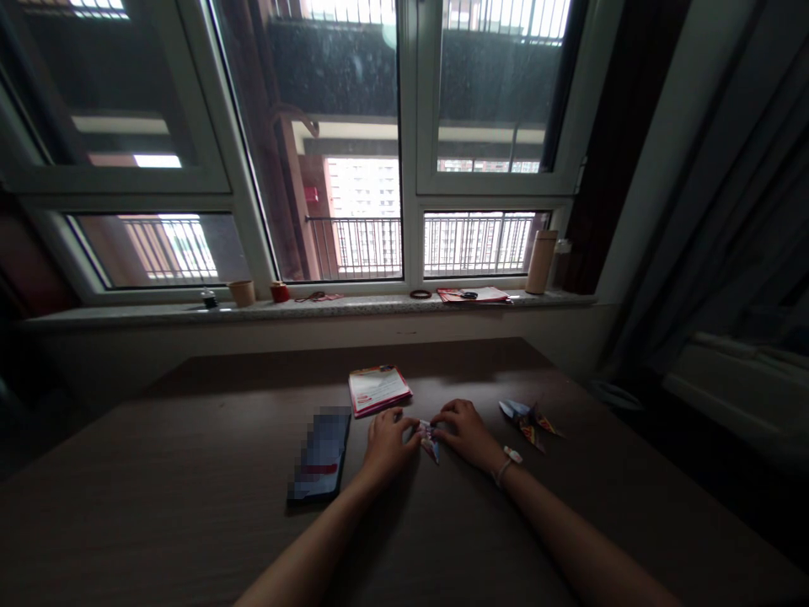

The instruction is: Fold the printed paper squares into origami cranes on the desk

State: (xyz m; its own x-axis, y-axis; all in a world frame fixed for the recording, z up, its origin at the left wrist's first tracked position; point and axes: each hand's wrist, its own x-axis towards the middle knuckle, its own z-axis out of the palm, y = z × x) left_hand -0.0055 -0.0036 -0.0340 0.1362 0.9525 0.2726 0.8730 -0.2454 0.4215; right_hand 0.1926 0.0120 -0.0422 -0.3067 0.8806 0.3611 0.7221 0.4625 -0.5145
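Between my two hands, low over the brown table (208, 472), is a small piece of folded printed paper (430, 447), its pointed end toward me. My left hand (388, 440) pinches its left edge between thumb and fingers. On the right edge, my right hand (466, 432) grips it the same way, with a bracelet at the wrist. Just beyond my left hand lies a stack of printed sheets (379, 390) with red edges. A phone (322, 455), its screen blurred out, rests left of that hand. Right of my right hand sits a folded paper figure (529, 421) with pointed ends.
Along the stone windowsill (372, 308) stand a tan cup (241, 293), a small red container (279, 292), a dark little bottle (208, 298) and a tall tan flask (542, 263). Red-edged papers (477, 294) lie there too. A grey curtain (714, 185) hangs at right.
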